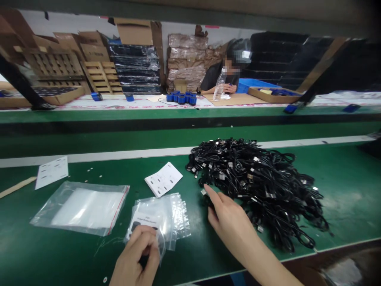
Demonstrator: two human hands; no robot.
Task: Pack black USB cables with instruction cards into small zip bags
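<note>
My left hand (138, 254) pinches the near edge of a small clear zip bag (151, 222) that holds a printed card, on top of a small stack of such bags on the green table. My right hand (229, 218) reaches to the near left edge of a big tangled pile of black cables (258, 182) with metal plugs. Its forefinger is stretched out and touches the pile, while the other fingers curl under it out of sight.
A large clear zip bag (80, 208) lies at the left. Two white sticker sheets (163, 178) (52, 171) lie beyond it. Across the conveyor, a person sits at a table with a water bottle (219, 85), blue parts (181, 97) and cardboard boxes.
</note>
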